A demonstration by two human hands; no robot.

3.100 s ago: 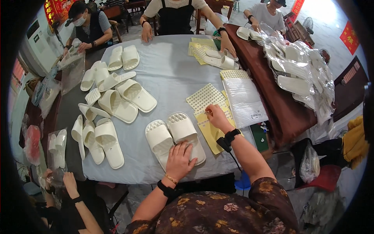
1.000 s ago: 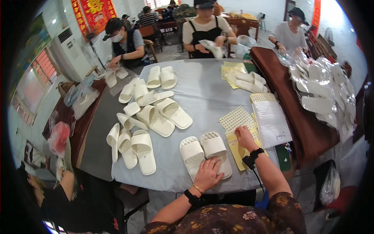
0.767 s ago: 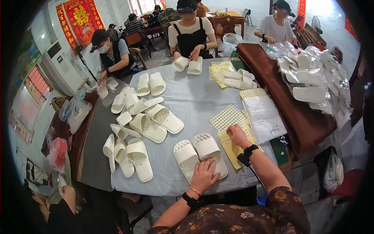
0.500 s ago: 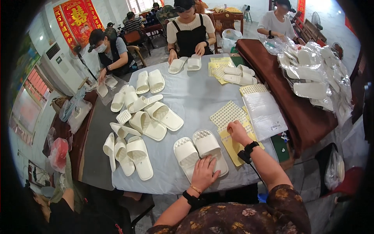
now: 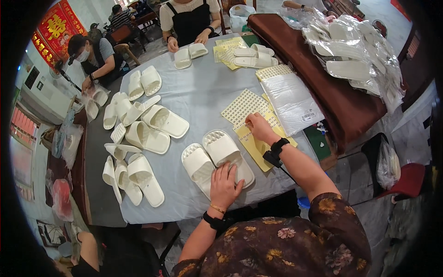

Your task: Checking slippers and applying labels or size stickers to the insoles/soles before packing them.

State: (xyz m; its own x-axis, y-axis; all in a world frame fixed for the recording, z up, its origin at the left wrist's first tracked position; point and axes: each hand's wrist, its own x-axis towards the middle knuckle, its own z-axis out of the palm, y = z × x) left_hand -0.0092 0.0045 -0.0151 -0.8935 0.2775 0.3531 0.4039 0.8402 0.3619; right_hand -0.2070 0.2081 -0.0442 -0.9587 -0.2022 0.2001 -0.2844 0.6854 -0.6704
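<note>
Two white slippers lie side by side before me, a left one (image 5: 196, 161) and a right one (image 5: 222, 148), toes pointing away. My left hand (image 5: 224, 188) rests across their heel parts with its fingers spread. Over yellow sticker sheets (image 5: 253, 147) to the right, my right hand (image 5: 261, 128) is closed, thumb and fingertips pressed together. Whatever is between those fingertips is too small to make out. A sheet with rows of small printed stickers (image 5: 243, 107) reaches out beyond that hand.
Several loose white slippers (image 5: 147, 173) cover the table's left side. A stack of clear plastic bags (image 5: 293, 104) lies right of the stickers. Bagged slippers (image 5: 353, 69) are heaped on a brown padded surface (image 5: 318, 92). Across the table, a person (image 5: 191, 21) handles another pair.
The view has shifted, so the table sits further left and higher. My left hand stays on the slippers; my right hand stays closed over the sticker sheets. The person opposite has tilted one slipper.
</note>
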